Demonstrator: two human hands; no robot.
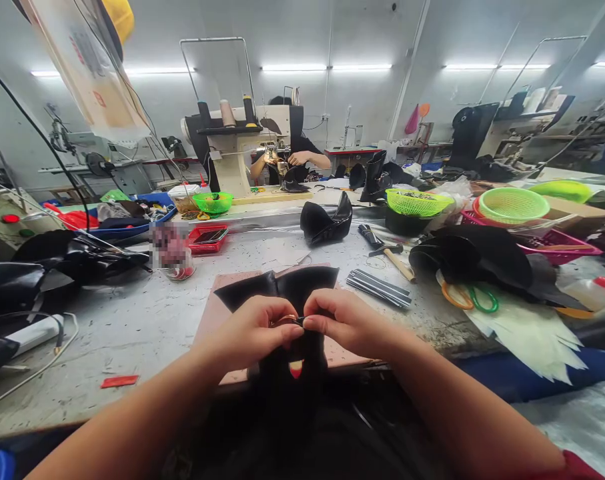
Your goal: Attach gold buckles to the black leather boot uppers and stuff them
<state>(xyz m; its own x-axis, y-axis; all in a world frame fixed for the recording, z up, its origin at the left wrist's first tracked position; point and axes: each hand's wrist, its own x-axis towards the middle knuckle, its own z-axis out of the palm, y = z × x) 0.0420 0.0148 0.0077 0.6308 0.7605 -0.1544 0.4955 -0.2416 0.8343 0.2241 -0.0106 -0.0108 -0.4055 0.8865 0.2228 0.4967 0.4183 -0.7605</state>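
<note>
Where the fingertips meet over a flat pinkish board (207, 330), a black piece (306, 283) spreads two smooth, leathery-looking flaps outward, a ridge running between them; its lower part drops beneath the hands into shadow. Around it, the pale worktop (147, 320) is scuffed and flecked with dark specks. Flat grey-black strips (379, 288) lie stacked to the right, near a hammer (399, 263) with a bare wooden handle, and farther back stands a glossy, curved black upper (326, 219). Rumpled black material (472, 260) is heaped beyond the strips, with one orange and one green looped handle (483, 300) poking out above a pale, jagged-edged sheet (527, 333). Red marks on the hanging clear plastic bag (92, 87) are too blurred to read.

Both forearms reach in from the lower corners, wrists angled inward, knuckles up. The left hand (255, 327) and right hand (345, 320) each have a narrow grip, thumb against forefinger, pinching at the middle of the black piece. Beside the left fingers shows a thin coppery curve (284, 321), otherwise hidden.
</note>
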